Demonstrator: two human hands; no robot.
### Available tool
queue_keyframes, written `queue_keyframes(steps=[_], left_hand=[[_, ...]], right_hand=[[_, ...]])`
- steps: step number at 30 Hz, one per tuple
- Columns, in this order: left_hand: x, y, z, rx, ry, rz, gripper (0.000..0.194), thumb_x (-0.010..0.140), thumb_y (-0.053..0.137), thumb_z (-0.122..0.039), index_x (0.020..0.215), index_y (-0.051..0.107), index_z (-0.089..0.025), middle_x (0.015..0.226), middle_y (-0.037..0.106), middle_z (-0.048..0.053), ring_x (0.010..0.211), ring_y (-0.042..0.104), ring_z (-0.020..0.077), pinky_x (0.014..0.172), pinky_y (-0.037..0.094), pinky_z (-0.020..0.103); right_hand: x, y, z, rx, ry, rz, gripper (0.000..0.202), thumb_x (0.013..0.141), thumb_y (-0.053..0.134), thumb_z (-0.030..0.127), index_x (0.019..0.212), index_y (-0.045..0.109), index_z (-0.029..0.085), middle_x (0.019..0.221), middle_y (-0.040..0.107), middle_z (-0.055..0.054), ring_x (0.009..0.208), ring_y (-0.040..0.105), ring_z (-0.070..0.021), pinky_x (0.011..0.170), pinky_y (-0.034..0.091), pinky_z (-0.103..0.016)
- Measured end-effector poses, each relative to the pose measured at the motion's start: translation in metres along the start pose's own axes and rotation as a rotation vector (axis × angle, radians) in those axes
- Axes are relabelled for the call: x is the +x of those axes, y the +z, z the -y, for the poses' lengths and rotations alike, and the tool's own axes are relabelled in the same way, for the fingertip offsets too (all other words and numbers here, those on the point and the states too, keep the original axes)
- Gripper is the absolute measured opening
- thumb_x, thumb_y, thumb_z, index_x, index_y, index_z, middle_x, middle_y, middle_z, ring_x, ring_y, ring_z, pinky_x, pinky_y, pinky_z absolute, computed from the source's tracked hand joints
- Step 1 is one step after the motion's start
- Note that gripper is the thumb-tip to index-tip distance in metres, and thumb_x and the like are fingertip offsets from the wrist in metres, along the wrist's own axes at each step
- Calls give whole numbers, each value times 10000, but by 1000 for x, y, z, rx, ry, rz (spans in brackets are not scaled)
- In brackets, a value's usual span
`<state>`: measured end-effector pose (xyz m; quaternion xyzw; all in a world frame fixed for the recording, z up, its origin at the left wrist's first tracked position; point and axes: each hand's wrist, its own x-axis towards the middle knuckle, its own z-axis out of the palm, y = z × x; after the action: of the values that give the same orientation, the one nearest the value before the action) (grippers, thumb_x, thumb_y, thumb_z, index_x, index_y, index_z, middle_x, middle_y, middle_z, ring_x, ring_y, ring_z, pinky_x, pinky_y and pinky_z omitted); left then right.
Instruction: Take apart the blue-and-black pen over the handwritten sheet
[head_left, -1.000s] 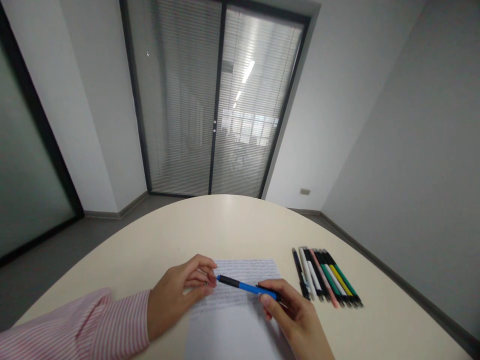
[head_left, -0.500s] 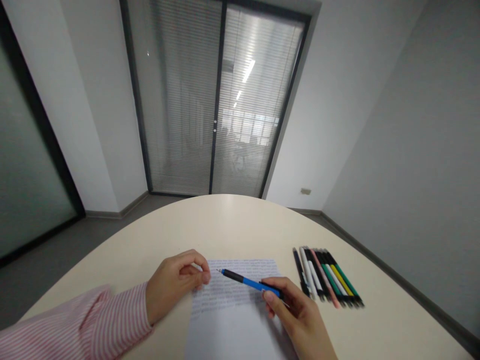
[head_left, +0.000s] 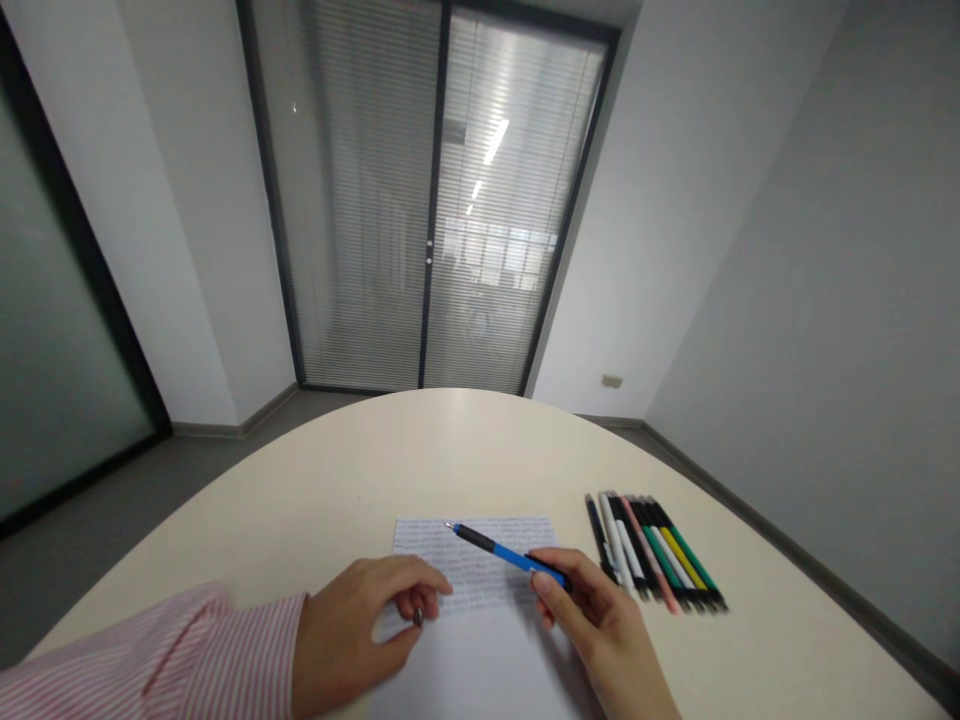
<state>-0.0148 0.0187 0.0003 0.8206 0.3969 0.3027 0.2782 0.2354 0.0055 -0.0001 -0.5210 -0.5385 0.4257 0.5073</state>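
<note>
My right hand is closed around the rear end of a blue pen with a black grip. The pen slants above a sheet of paper, its narrow metallic tip pointing up and to the left. Rows of handwriting cover the sheet's upper part. Lower left of the tip, my left hand is over the paper's left edge, fingers curled and index finger reaching right. A small dark metallic piece shows at its thumb tip, pinched against the curled fingers; its exact kind is too small to make out.
Several pens in black, white, pink, green and yellow lie side by side to the right of the paper. The pale table has a rounded far edge. Beyond it stand a glass partition with blinds and grey walls.
My left hand has moved nearer to me and a little right, its index finger stretching out, and the small dark piece now shows. The pen has shifted slightly up and right.
</note>
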Motion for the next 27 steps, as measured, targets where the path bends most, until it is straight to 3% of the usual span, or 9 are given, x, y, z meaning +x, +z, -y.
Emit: queue_keyframes(steps=[8, 13, 16, 20, 24, 27], left_hand=[[2, -1, 2, -57, -47, 30, 437, 632, 535, -46, 1017, 665, -205, 849, 732, -3, 751, 640, 145, 758, 510, 254], [9, -11, -4, -300, -163, -77, 367, 722, 632, -242, 1073, 627, -137, 949, 691, 84, 797, 638, 182, 744, 530, 283], [12, -16, -6, -449, -200, -132, 299, 734, 649, -290, 989, 633, -134, 894, 696, 86, 804, 654, 190, 752, 539, 277], [12, -16, -3, -483, -262, -154, 154, 752, 672, -288, 820, 658, -151, 818, 699, 60, 785, 665, 181, 751, 528, 257], [13, -14, 1, -567, -247, -177, 187, 699, 718, -237, 857, 670, -149, 804, 690, 44, 773, 656, 169, 726, 522, 240], [13, -14, 0, -600, -233, -182, 93, 681, 723, -209, 718, 673, -140, 721, 670, 32, 700, 630, 144, 661, 499, 210]], right_hand=[[0, -6, -7, -17, -18, 53, 287, 801, 691, 436, 956, 684, 195, 681, 613, 19, 628, 551, -145, 617, 463, -255], [-3, -4, -5, -4, -7, 77, 274, 807, 688, 439, 948, 684, 204, 686, 598, 26, 631, 548, -138, 629, 463, -249], [-5, -2, -6, 6, 5, 117, 255, 813, 685, 434, 944, 683, 215, 722, 600, 22, 640, 550, -137, 625, 466, -248], [-7, -1, -7, -6, 8, 156, 233, 821, 681, 418, 955, 682, 226, 737, 602, 18, 657, 555, -139, 629, 464, -246], [-7, -1, -6, -4, 2, 181, 230, 821, 680, 420, 947, 681, 227, 716, 589, 21, 651, 558, -141, 621, 463, -245], [-7, -1, -5, 7, 4, 180, 231, 821, 680, 421, 947, 680, 227, 698, 579, 25, 643, 552, -139, 614, 458, -243]])
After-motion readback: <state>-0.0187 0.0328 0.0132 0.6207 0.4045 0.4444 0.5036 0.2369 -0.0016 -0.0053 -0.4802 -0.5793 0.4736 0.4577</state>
